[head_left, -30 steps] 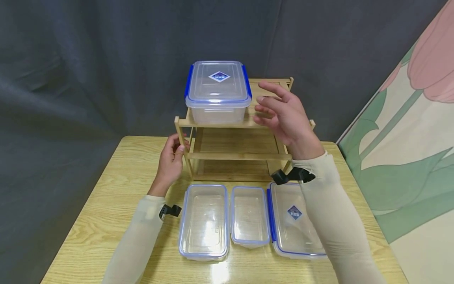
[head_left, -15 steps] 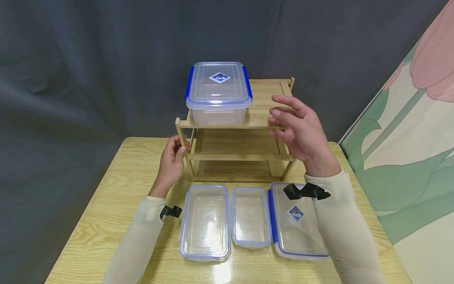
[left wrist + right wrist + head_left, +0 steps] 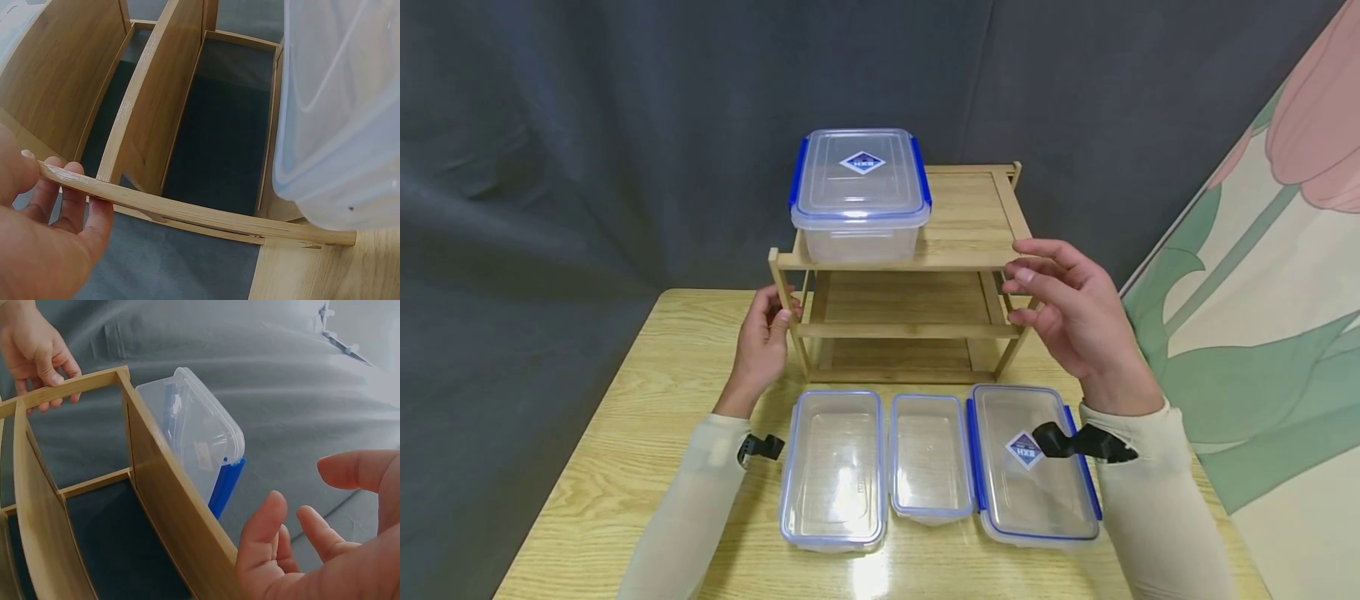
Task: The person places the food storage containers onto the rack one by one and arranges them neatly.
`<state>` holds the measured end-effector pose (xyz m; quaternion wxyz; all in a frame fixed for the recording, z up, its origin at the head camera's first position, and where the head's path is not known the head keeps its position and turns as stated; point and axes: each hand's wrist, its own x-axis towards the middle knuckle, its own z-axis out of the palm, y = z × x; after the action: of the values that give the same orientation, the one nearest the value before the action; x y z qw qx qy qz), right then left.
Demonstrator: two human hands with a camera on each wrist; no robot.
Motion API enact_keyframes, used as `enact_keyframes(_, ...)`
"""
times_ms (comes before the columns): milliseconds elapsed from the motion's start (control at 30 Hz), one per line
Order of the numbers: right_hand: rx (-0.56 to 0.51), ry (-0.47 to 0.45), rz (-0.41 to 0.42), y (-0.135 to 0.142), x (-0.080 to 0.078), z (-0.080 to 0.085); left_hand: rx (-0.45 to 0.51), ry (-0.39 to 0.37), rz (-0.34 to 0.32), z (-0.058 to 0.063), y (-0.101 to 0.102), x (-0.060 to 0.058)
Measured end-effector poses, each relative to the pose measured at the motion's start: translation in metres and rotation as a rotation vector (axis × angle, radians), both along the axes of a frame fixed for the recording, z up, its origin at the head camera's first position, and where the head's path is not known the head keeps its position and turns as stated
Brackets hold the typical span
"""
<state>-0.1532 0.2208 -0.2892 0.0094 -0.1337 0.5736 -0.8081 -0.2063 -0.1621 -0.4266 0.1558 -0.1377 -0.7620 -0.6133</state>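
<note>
A three-tier wooden shelf rack stands at the back of the table. My left hand grips its left front post, thumb in front and fingers wrapped behind, as the left wrist view shows at the post. On the top tier, toward the left, sits a clear lidded food container with blue side clips and a diamond label. My right hand holds nothing; its fingers are loosely bent and spread, overlapping the rack's right front corner in the head view. In the right wrist view its fingertips show beside the top tier.
In front of the rack, three clear containers lie in a row: a large one, a smaller one, and a wide one with blue clips, partly under my right wrist strap. Behind hangs a dark curtain; a flower-print cloth is at right.
My right hand has moved right and down, away from the container on the top tier toward the rack's right front corner. My left hand keeps its grip on the post.
</note>
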Motion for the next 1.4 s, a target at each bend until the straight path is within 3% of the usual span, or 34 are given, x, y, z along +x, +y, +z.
enact_keyframes(433, 0.050, 0.000, -0.040, 0.021, 0.020, -0.022, 0.019, 0.004, -0.009, -0.001, 0.000, -0.001)
enact_keyframes(667, 0.054, 0.021, -0.053, 0.032, 0.030, -0.040, 0.023, -0.001, -0.001, -0.002, 0.001, 0.000)
enact_keyframes(1133, 0.119, -0.036, -0.098, 0.063, 0.042, -0.082, 0.007, -0.016, 0.019, -0.003, 0.002, 0.001)
enact_keyframes(1400, 0.244, -0.081, -0.146, 0.079, 0.049, -0.104, 0.005, -0.008, 0.015, -0.003, 0.003, 0.002)
